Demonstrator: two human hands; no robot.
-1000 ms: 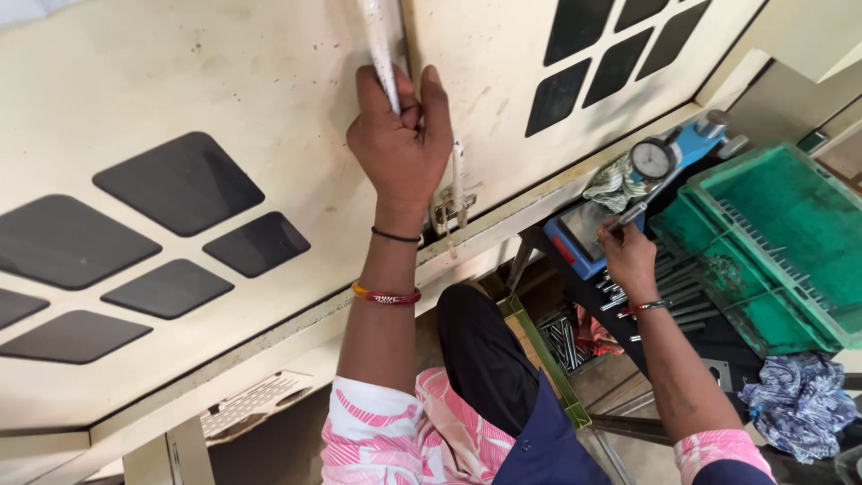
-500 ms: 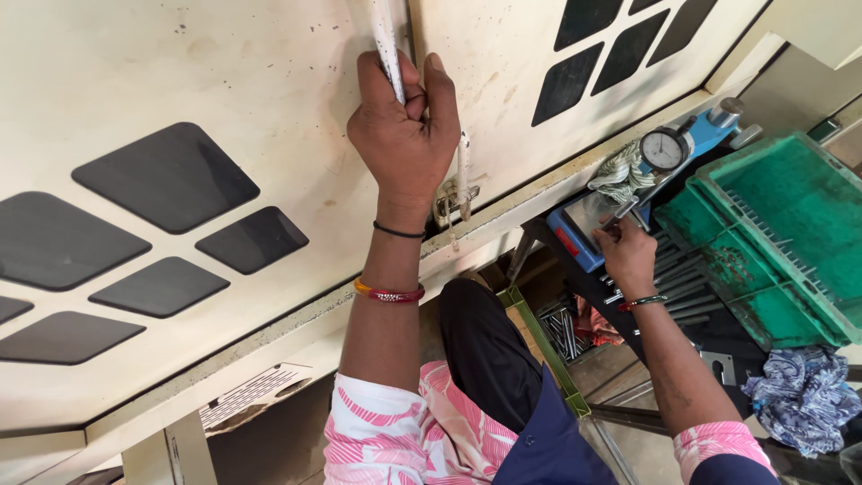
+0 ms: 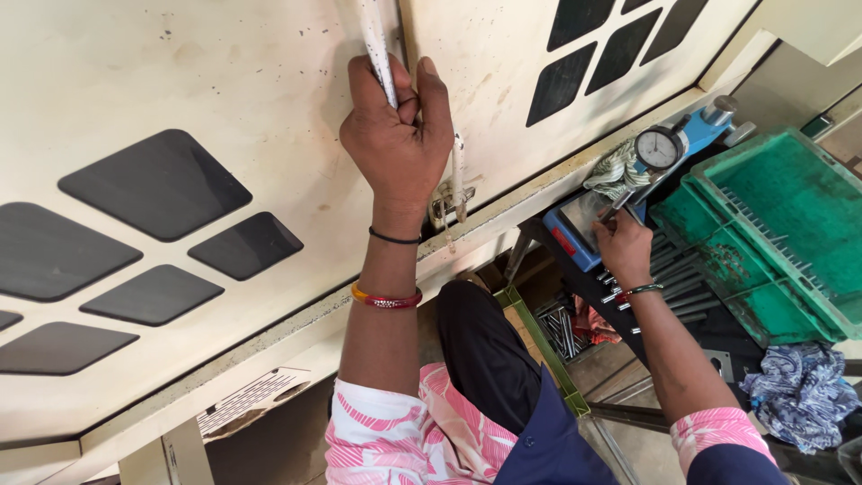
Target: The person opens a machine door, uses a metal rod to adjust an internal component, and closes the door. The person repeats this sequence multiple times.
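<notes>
Nothing has moved: left hand (image 3: 398, 144) grips door handle (image 3: 377, 45), arm outstretched.

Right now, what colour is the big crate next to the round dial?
Green, seen best in the head view: the crate sits beside the dial gauge.

Lighting: bright, even, diffuse daylight; source direction cannot be told. No hard shadows on the cream machine door (image 3: 224, 99); soft shade only beneath its lower edge and in the recess under the bench.
Glare: mild sheen on the dark window panes (image 3: 153, 184) and on the dial gauge (image 3: 660, 148) face; no blown-out highlights.
Sharpness: generally crisp; left hand (image 3: 395, 144) and right hand (image 3: 621, 247) well defined, little motion blur.
Distortion: wide-angle stretch, straight edges leaning and bowing toward corners.
Focus: slight softening at the lower frame margin, around the blue patterned cloth (image 3: 799, 391).
</notes>
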